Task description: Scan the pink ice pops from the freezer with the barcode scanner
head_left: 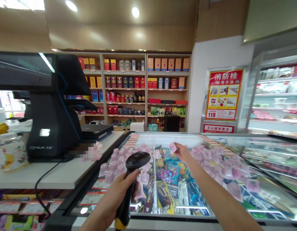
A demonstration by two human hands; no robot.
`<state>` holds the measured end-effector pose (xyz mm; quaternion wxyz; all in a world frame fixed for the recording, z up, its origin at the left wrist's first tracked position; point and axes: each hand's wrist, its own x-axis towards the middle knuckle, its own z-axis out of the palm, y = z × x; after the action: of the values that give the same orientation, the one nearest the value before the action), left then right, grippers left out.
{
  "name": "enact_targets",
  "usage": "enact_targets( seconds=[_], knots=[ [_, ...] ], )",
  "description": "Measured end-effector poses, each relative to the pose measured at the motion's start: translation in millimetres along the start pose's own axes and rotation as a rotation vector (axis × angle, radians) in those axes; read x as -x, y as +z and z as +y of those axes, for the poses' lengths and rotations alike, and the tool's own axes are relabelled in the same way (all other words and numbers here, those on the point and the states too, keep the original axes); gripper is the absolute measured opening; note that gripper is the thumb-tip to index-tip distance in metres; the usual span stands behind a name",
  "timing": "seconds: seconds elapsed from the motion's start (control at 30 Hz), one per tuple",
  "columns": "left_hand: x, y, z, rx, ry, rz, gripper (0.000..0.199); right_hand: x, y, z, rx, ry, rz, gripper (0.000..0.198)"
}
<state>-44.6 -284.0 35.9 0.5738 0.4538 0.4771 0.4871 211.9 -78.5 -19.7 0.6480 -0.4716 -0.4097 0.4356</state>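
Note:
My left hand [125, 189] is wrapped round the handle of a black barcode scanner [136, 159] with a yellow base end, held upright over the freezer's front. Stretched forward above the glass lid, my right hand [181, 152] pinches a small translucent pink cup [172, 148] between thumb and fingers. Many similar pink cups [114, 165] lie on the glass to the left, around the scanner. Another spread of pink cups [218, 163] covers the glass to the right of my right arm. A single pink cup [157, 154] rests near the middle divider.
Beneath the glass lid, the chest freezer [154, 189] holds packaged ice creams [171, 179]. To the left, a black checkout terminal [54, 122] and a patterned cup [12, 152] stand on a white counter [66, 175]. Shelves of boxes [124, 82] line the back; a refrigerated display [278, 96] is at right.

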Motion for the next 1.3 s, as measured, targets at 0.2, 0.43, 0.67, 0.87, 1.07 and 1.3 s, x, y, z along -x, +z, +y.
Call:
enact_targets(
  seconds=[0.2, 0.43, 0.67, 0.87, 1.07, 1.3],
  knots=[
    [30, 10, 7, 0.006, 0.061, -0.019, 0.029, 35, 13, -21, -0.502, 0.13, -0.117, 0.009],
    [45, 13, 7, -0.012, 0.064, -0.113, 0.029, 62, 16, -40, -0.536, 0.144, -0.124, 0.009],
    [55, 14, 9, -0.085, 0.099, -0.141, 0.028, 67, 15, -43, -0.447, 0.124, -0.122, 0.013],
    [42, 5, 6, -0.047, 0.087, -0.104, 0.029, 60, 19, -26, -0.319, 0.083, -0.091, 0.022],
    [23, 5, 2, -0.044, 0.113, -0.046, 0.029, 57, 31, 2, 0.3, -0.167, -0.049, 0.03],
    [-2, 15, -10, -0.001, 0.073, -0.064, 0.03, 61, 60, 59, 0.862, -0.48, -0.062, 0.031]
  ],
)
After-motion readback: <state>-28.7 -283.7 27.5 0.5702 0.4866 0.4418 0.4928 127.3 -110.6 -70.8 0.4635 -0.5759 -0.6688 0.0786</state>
